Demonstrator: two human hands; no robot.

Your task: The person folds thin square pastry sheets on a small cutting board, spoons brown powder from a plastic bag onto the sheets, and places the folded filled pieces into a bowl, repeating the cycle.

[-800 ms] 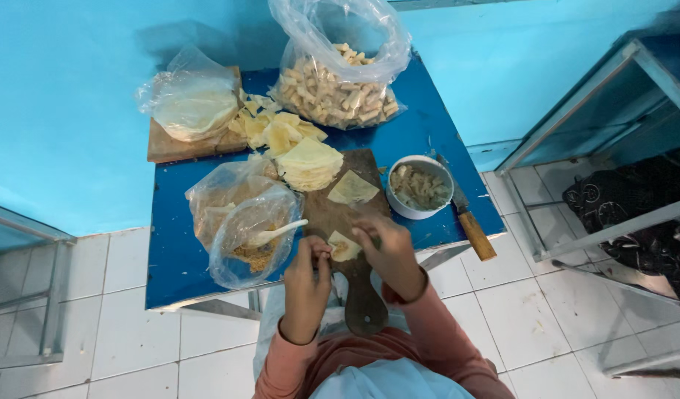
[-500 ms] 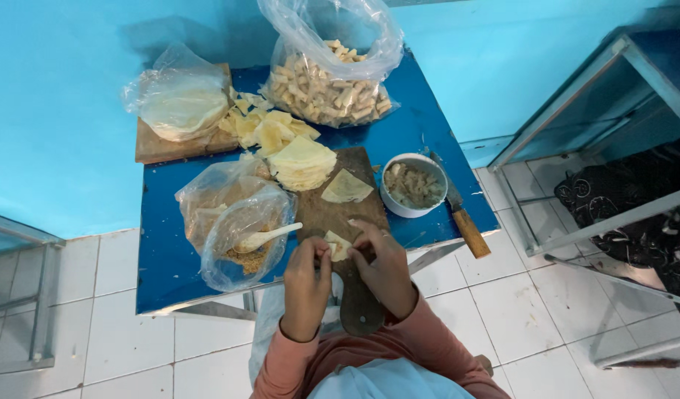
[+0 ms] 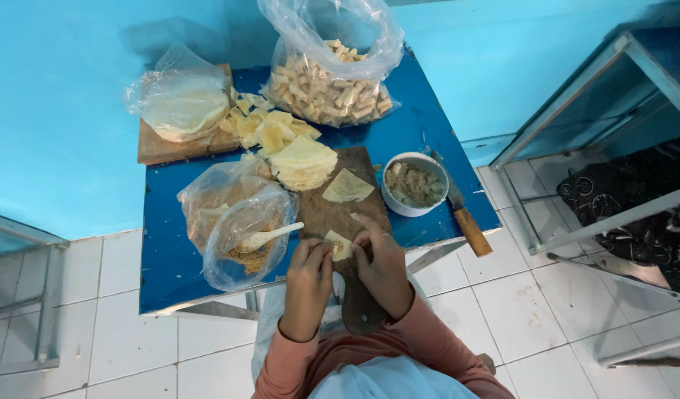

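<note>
Wrapper (image 3: 340,244) pinched in both hands' grip, left hand (image 3: 308,273), right hand (image 3: 384,266), white bowl (image 3: 415,185) of filling, bag (image 3: 329,89) of rolls

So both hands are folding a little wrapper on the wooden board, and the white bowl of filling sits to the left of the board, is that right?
Not quite. The left hand and right hand do hold the small wrapper over the wooden board, but the white bowl of filling sits to the right of the board, next to the knife. The head view shows this.
</note>
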